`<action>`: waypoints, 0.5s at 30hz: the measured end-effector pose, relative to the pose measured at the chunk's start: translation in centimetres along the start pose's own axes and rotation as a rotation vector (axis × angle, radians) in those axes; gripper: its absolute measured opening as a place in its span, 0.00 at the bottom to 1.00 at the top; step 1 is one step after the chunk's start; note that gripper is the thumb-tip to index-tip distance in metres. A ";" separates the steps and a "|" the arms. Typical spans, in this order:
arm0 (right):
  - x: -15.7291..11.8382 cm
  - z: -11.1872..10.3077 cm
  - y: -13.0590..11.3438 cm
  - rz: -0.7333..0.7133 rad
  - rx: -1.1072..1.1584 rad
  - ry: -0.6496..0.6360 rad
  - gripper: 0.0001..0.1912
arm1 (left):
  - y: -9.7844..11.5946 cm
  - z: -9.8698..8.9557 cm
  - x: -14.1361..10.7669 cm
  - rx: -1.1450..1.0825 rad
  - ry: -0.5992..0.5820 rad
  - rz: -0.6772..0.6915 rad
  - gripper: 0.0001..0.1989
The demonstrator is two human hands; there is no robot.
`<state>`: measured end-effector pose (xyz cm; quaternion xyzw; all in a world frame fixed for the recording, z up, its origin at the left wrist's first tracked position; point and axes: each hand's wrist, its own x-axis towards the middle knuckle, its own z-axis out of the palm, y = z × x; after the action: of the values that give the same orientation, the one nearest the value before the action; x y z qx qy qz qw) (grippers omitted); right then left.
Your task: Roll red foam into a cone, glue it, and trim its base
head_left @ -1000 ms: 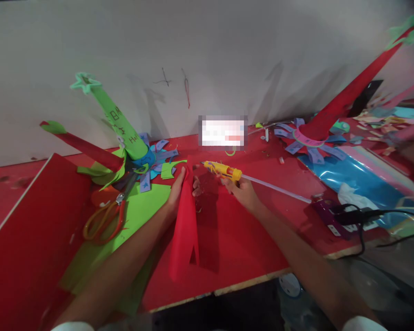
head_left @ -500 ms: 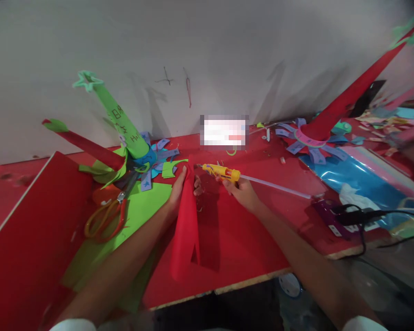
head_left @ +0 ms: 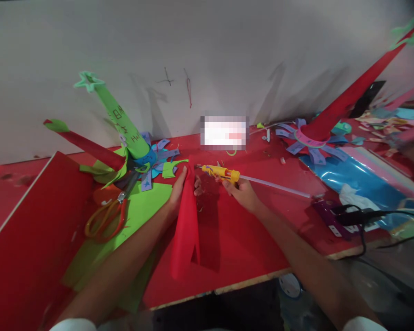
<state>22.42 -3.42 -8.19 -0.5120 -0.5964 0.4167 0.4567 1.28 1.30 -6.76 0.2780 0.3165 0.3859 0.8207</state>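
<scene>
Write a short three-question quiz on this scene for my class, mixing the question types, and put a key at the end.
1. Short reply: what tool is in the person's right hand?
2. True or false: the left hand grips the rolled red sheet.
3. Multiple choice: as seen in the picture, where do the orange-handled scissors lie?
a) to the right of the rolled red sheet
b) to the left of the rolled red sheet
c) inside the rolled red sheet

Key:
1. A yellow glue gun.
2. True.
3. b
</scene>
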 end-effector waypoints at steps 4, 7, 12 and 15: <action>0.0 0.0 -0.2 -0.010 0.005 -0.015 0.28 | 0.0 0.1 0.0 -0.023 0.001 -0.004 0.31; -0.1 0.0 -0.4 -0.009 0.012 -0.019 0.28 | -0.1 0.2 0.0 -0.050 0.011 0.021 0.28; -0.1 0.0 -0.3 -0.010 0.020 -0.012 0.27 | -0.2 -0.1 0.2 0.000 -0.018 0.006 0.31; 0.0 0.0 -0.1 -0.009 0.025 -0.012 0.28 | -0.2 -0.5 0.3 0.070 -0.067 0.000 0.37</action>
<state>22.42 -3.48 -8.09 -0.5010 -0.5961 0.4252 0.4614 1.11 1.54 -7.28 0.3194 0.3023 0.3650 0.8206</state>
